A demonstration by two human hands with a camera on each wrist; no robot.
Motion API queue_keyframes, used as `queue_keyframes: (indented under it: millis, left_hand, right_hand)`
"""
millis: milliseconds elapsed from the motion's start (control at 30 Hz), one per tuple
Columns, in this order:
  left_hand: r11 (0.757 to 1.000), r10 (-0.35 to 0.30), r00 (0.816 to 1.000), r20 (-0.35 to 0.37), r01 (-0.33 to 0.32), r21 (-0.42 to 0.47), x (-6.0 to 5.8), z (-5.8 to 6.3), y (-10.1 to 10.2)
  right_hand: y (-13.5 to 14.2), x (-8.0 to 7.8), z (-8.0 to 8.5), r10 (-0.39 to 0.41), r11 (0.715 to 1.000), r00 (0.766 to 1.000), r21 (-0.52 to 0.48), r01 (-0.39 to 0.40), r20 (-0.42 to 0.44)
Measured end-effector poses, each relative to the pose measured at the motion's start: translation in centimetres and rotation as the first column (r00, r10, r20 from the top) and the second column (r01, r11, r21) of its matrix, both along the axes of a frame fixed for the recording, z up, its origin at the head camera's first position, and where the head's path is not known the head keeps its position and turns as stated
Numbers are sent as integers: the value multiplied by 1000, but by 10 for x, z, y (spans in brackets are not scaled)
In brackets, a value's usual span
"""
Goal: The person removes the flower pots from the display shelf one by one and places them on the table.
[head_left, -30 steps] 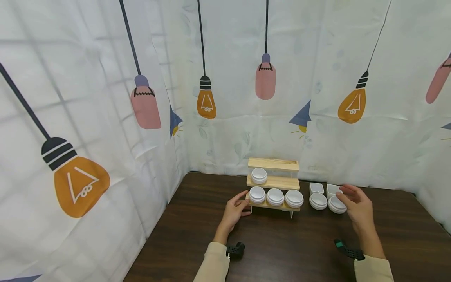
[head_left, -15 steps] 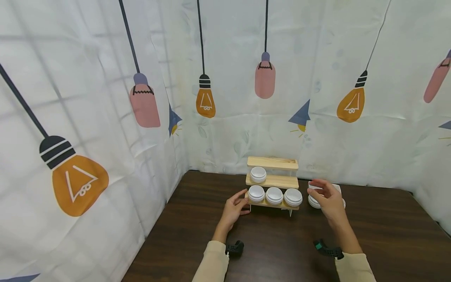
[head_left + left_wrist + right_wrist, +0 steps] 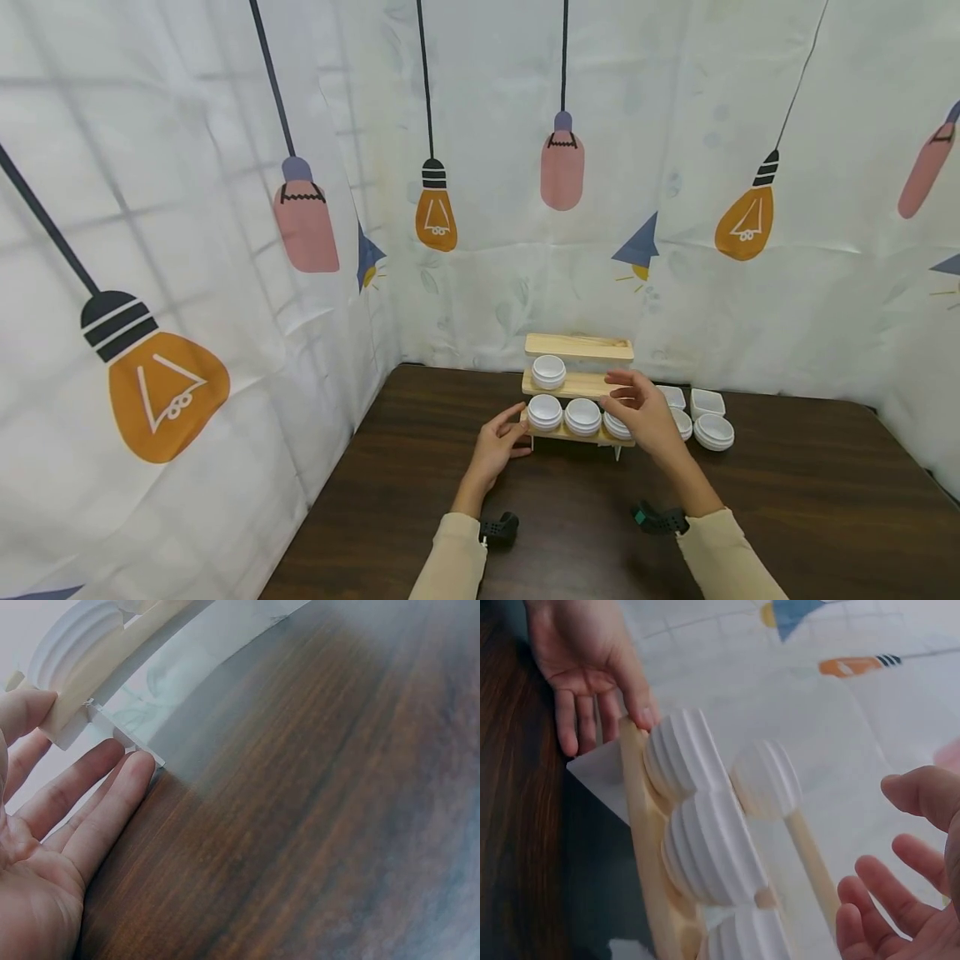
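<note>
Pale wood meets your left hand at the left end of the lower shelf: thumb and a finger seem to pinch its edge lightly, the other fingers nearly straight beside the clear leg. Push unevenly there and the wooden rack might skid across the dark table, since it looks light. Just beside your thumb sits the first bowl, close enough that a shift of grip could nudge it. Behind it, toward the left of the middle tier, stands a single bowl. Next along the front comes the second bowl, then the third bowl, partly covered in the head view by your right hand. That hand is loosely spread at the rack's right end, nothing between thumb and fingers; you may be touching the third bowl, I cannot tell. A low sweep could tip it off, because the shelf is narrow. Farther right, a left table bowl and right table bowl stand before two square dishes; drawing back too low, your forearm could knock them.
</note>
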State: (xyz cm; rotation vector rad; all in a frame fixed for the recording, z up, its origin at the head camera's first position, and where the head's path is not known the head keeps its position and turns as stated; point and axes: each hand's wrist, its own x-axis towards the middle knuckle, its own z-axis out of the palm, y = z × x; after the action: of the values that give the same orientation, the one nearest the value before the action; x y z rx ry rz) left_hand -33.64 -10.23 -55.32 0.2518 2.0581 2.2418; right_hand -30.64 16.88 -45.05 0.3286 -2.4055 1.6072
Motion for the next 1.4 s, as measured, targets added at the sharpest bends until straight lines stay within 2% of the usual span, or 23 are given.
queue_keyframes:
  millis: [133,333,467,800,1067,1400]
  left_hand:
    - [1000,2,1000,2,-2,-4,-2,-2,-1]
    - [1000,0,1000,-1,0,0,-2,-3,-1]
    - [1000,-3,1000,1,3,-1,-3,-3,-2]
    - [1000,-5,1000,4,5,2,-2,-3,-2]
    - [1000,-6,1000,10,6,-1,-2,-2,-1]
    - [1000,-1,1000,12,2,-6,-2,-2,-1]
  right_hand:
    - [-10,-14,6,40,998,999,55,-41,16]
    - [-25,-30,13,103,992,991,68,-109,84]
    - [-35,-38,15,118,989,984,68,-128,133]
    - [-51,-57,11,76,990,983,101,-94,164]
    - [-59,-59,9,38,994,981,93,-57,190]
    - [-67,-65,4,-1,997,984,76,-13,179]
